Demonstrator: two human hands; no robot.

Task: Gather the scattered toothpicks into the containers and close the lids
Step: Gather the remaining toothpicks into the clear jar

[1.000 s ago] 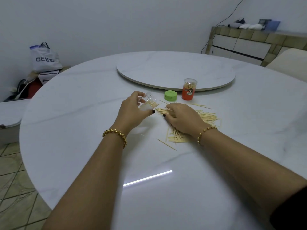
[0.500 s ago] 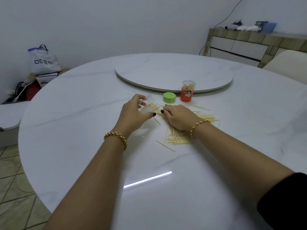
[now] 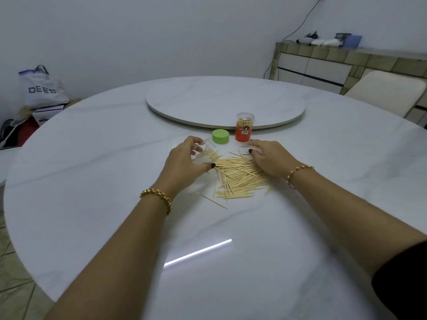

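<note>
The left hand [image 3: 182,162] grips clear tub [image 3: 207,153], right hand [image 3: 270,160] presses toothpicks [image 3: 238,179] (green lid [image 3: 220,136] behind).

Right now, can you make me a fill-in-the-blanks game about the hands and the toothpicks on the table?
The left hand holds a clear container tilted beside the pile of ____.
The loose lid on the table is coloured ____.
The right hand rests on that pile, and each wrist wears a gold ____.
Missing words: toothpicks, green, bracelet.
</note>
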